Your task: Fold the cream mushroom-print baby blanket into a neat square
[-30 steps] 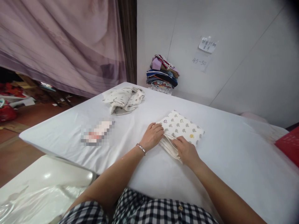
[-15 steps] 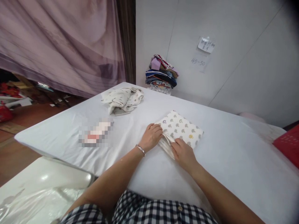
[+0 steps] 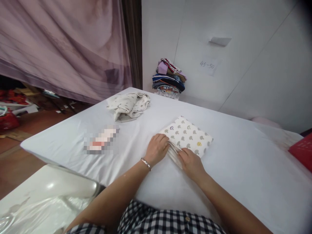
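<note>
A folded white cloth [image 3: 187,133] with grey mushroom-like prints and one yellow print lies in front of me on the white-covered table [image 3: 234,169]. My left hand [image 3: 157,148], a silver bracelet at its wrist, is closed on the cloth's near-left corner. At the near edge, my right hand [image 3: 191,162] pinches the layered fold with thumb and fingers. Several cloth layers show between the two hands. The fingertips of both hands are partly hidden by the fabric.
A crumpled patterned cloth [image 3: 129,105] lies at the far left of the table, with a blurred-out object [image 3: 101,141] nearer me. Stacked folded fabrics [image 3: 168,78] stand by the wall. Something red [image 3: 302,151] sits at the right edge. A plastic-covered white surface [image 3: 46,195] adjoins at lower left.
My left hand has shifted slightly down along the cloth's edge, and the layers between my hands look closer together. The upper paper on the wall has flipped up.
</note>
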A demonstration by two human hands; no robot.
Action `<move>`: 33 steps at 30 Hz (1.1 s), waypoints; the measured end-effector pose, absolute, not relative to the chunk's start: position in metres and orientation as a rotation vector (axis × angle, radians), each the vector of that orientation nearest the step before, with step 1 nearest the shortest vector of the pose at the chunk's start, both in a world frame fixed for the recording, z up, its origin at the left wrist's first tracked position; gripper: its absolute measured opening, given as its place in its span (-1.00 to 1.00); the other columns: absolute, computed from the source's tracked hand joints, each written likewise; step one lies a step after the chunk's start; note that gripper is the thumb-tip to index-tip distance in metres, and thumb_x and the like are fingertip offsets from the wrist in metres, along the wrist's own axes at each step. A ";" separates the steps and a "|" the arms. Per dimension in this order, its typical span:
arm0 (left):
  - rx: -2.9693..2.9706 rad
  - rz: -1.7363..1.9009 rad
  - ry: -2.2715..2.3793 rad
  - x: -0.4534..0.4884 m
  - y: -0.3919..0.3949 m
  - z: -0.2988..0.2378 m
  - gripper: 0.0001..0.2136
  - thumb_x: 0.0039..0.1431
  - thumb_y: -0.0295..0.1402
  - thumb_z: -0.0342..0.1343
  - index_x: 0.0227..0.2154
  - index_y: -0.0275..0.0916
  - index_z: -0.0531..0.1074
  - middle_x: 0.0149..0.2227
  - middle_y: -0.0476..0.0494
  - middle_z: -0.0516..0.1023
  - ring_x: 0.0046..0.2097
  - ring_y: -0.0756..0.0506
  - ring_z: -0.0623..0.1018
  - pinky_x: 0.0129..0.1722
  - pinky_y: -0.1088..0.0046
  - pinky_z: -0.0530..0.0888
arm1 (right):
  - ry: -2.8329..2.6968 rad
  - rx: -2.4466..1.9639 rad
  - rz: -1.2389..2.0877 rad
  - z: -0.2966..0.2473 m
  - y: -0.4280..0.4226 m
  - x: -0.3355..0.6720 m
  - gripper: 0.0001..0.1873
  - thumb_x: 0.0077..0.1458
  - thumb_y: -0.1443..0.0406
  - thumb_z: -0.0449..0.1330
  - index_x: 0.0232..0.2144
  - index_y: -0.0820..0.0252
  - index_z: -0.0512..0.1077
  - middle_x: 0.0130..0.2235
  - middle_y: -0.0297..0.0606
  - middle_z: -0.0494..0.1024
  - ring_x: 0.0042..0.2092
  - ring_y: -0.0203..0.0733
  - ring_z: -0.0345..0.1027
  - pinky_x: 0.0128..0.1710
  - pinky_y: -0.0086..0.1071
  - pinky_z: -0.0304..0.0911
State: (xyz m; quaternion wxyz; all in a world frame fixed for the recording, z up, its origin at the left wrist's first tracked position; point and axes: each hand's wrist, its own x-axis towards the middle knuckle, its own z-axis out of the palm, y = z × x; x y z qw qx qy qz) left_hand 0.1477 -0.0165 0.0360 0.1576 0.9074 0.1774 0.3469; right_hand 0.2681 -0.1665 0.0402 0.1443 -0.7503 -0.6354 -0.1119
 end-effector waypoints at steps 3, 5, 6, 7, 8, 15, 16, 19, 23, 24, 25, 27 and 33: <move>2.220 0.836 0.672 0.144 -0.037 0.036 -0.89 0.09 -0.33 0.02 -0.38 -0.22 0.40 -0.34 -0.10 0.46 -0.33 -0.05 0.45 -0.31 0.40 0.37 | -1.792 -2.121 -0.264 0.040 -0.168 0.270 -0.78 0.18 0.39 -0.08 -0.39 0.20 0.35 -0.29 -0.22 0.41 -0.28 -0.25 0.28 -0.37 -0.43 0.15; 1.863 0.584 0.723 0.143 -0.048 0.035 -0.85 0.09 -0.28 0.01 -0.38 -0.23 0.42 -0.39 -0.06 0.48 -0.49 0.03 0.43 -0.50 0.49 0.33 | -1.789 -2.100 -0.245 0.039 -0.169 0.270 -0.78 0.18 0.38 -0.09 -0.40 0.20 0.34 -0.27 -0.22 0.41 -0.27 -0.25 0.28 -0.36 -0.43 0.16; 1.679 0.467 0.721 0.144 -0.053 0.034 -0.81 0.08 -0.25 0.01 -0.35 -0.24 0.42 -0.38 -0.07 0.49 -0.54 0.05 0.42 -0.58 0.53 0.28 | -1.793 -2.089 -0.242 0.039 -0.169 0.270 -0.78 0.18 0.38 -0.09 -0.40 0.20 0.34 -0.27 -0.21 0.41 -0.27 -0.25 0.28 -0.36 -0.43 0.15; 1.511 0.382 0.709 0.146 -0.056 0.033 -0.77 0.08 -0.21 0.01 -0.31 -0.25 0.42 -0.35 -0.09 0.49 -0.56 0.06 0.42 -0.63 0.55 0.23 | -1.798 -2.076 -0.243 0.038 -0.169 0.270 -0.78 0.18 0.38 -0.09 -0.40 0.19 0.34 -0.27 -0.21 0.41 -0.27 -0.25 0.28 -0.36 -0.43 0.15; 1.372 0.338 0.697 0.147 -0.058 0.033 -0.72 0.06 -0.17 0.02 -0.28 -0.27 0.40 -0.32 -0.12 0.49 -0.57 0.07 0.42 -0.66 0.57 0.19 | -1.805 -2.063 -0.247 0.039 -0.170 0.270 -0.78 0.17 0.38 -0.08 -0.39 0.19 0.35 -0.28 -0.21 0.41 -0.27 -0.25 0.28 -0.36 -0.43 0.15; 1.064 0.427 0.722 0.163 -0.060 0.030 -0.70 -0.11 -0.14 0.16 -0.55 -0.28 0.27 -0.60 0.07 0.31 -0.70 0.18 0.13 -0.71 0.61 -0.04 | -1.770 -1.942 -0.110 0.045 -0.172 0.269 -0.79 0.12 0.31 0.00 -0.19 0.14 0.34 -0.20 -0.22 0.44 -0.22 -0.20 0.32 -0.29 -0.39 0.21; 1.059 0.434 0.734 0.164 -0.060 0.029 -0.72 -0.12 -0.17 0.16 -0.55 -0.28 0.27 -0.63 0.09 0.29 -0.70 0.18 0.13 -0.71 0.61 -0.05 | -1.714 -1.938 -0.052 0.045 -0.172 0.270 -0.75 0.13 0.28 -0.01 -0.13 0.13 0.31 -0.20 -0.22 0.45 -0.22 -0.20 0.33 -0.29 -0.38 0.22; 1.039 0.473 0.765 0.166 -0.063 0.027 -0.79 -0.12 -0.25 0.14 -0.56 -0.27 0.26 -0.65 0.10 0.27 -0.70 0.17 0.14 -0.71 0.61 -0.04 | -1.545 -1.956 0.116 0.047 -0.167 0.275 -0.67 0.17 0.22 -0.04 -0.03 0.13 0.25 -0.22 -0.24 0.48 -0.28 -0.22 0.36 -0.30 -0.38 0.23; 1.043 0.515 0.742 0.165 -0.065 0.026 -0.90 -0.14 -0.37 0.07 -0.58 -0.28 0.27 -0.64 0.09 0.29 -0.69 0.17 0.16 -0.70 0.61 0.00 | -1.520 -2.015 0.138 0.050 -0.158 0.278 -0.79 0.13 0.24 -0.02 -0.27 0.16 0.38 -0.34 -0.28 0.48 -0.31 -0.22 0.34 -0.32 -0.38 0.19; 1.051 0.520 0.732 0.164 -0.066 0.026 -0.92 -0.15 -0.38 0.05 -0.57 -0.29 0.28 -0.64 0.09 0.30 -0.69 0.16 0.16 -0.70 0.61 0.01 | -1.533 -2.032 0.131 0.050 -0.157 0.278 -0.81 0.12 0.25 0.00 -0.35 0.16 0.39 -0.38 -0.29 0.47 -0.33 -0.23 0.33 -0.34 -0.39 0.18; 1.056 0.524 0.721 0.164 -0.066 0.025 -0.93 -0.15 -0.39 0.04 -0.58 -0.29 0.29 -0.64 0.08 0.31 -0.70 0.16 0.17 -0.70 0.60 0.03 | -1.547 -2.044 0.128 0.050 -0.155 0.278 -0.82 0.11 0.25 0.00 -0.40 0.16 0.38 -0.41 -0.31 0.46 -0.35 -0.23 0.32 -0.35 -0.40 0.16; 1.055 0.535 0.695 0.164 -0.066 0.024 -0.91 -0.12 -0.37 0.00 -0.60 -0.28 0.27 -0.64 0.07 0.32 -0.70 0.14 0.20 -0.70 0.59 0.06 | -1.565 -2.043 0.123 0.049 -0.154 0.277 -0.83 0.10 0.25 0.02 -0.43 0.16 0.37 -0.44 -0.33 0.43 -0.37 -0.25 0.29 -0.37 -0.41 0.14; 1.125 0.513 0.731 0.167 -0.066 0.024 -0.92 -0.09 -0.38 0.00 -0.59 -0.28 0.28 -0.64 0.08 0.32 -0.71 0.14 0.21 -0.71 0.59 0.07 | -1.546 -2.029 0.146 0.042 -0.154 0.281 -0.85 0.08 0.26 0.03 -0.44 0.16 0.36 -0.46 -0.34 0.41 -0.40 -0.25 0.26 -0.39 -0.41 0.10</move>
